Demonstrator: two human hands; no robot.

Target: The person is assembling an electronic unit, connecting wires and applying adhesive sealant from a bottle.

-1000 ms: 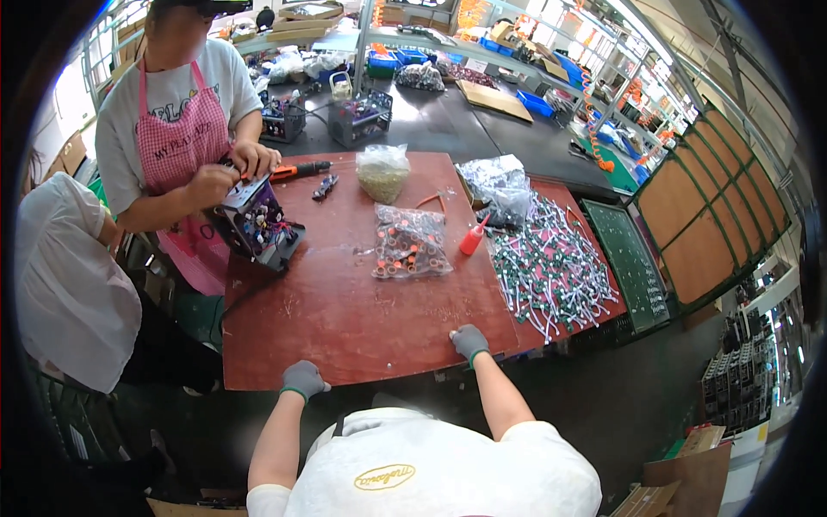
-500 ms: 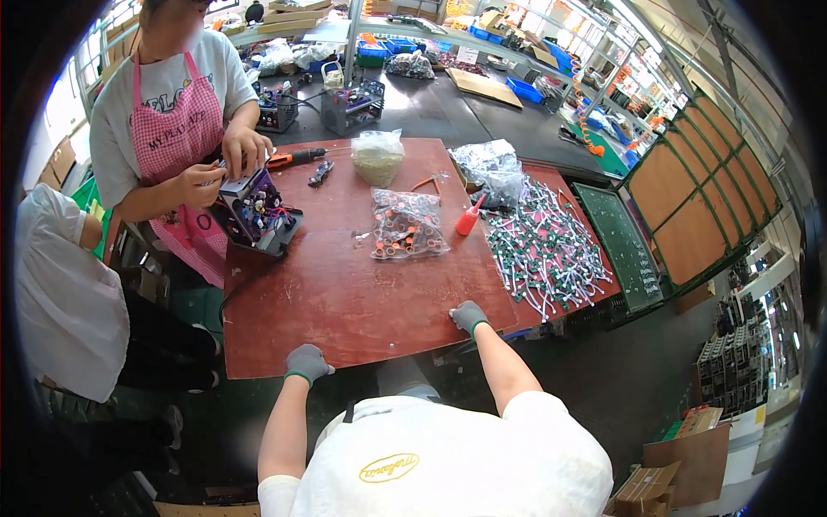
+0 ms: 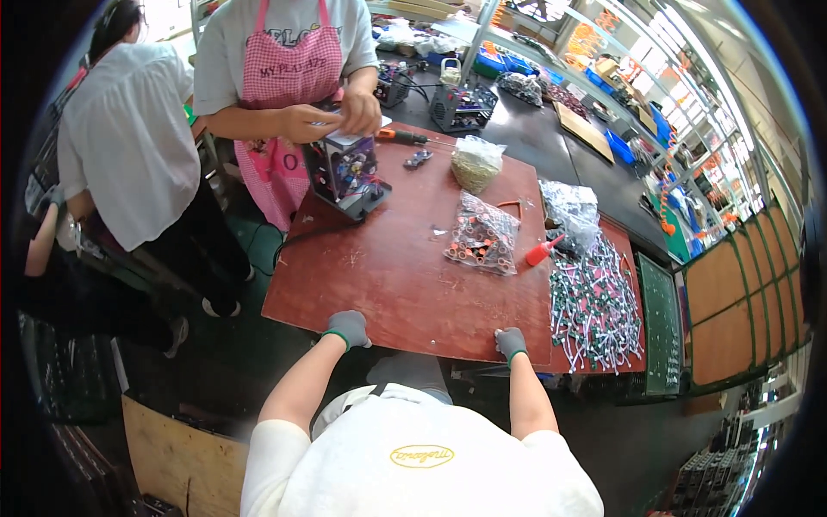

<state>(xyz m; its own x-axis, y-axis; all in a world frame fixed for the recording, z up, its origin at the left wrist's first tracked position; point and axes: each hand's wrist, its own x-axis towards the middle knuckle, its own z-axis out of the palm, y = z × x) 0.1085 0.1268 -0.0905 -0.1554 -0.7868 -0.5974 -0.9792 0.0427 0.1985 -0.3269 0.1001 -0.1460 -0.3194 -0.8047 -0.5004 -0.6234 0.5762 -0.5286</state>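
My left hand (image 3: 348,328), in a grey glove with a green cuff, rests at the front edge of the red table (image 3: 379,267), fingers curled in. Further right along that edge lies my right hand (image 3: 510,341), gloved alike, its bare fingertips folded down. Neither hand shows anything held. Beyond them is a clear bag of orange and dark ring-shaped parts (image 3: 484,237). Beside it a red squeeze bottle (image 3: 541,252) lies tilted, nearest my right hand. A pair of orange-handled pliers (image 3: 512,207) lies behind the bag.
Across the table, a co-worker in a pink apron (image 3: 293,69) handles an opened electrical unit (image 3: 349,168). An orange-black power screwdriver (image 3: 401,135) and a bag of small pale parts (image 3: 475,165) are near. White-and-green cable pieces (image 3: 594,306) cover the right side. Another person (image 3: 129,138) stands left.
My view has swung left, so the table and its contents sit further right in the picture. Both hands stay at the front edge. The co-worker still works on the unit.
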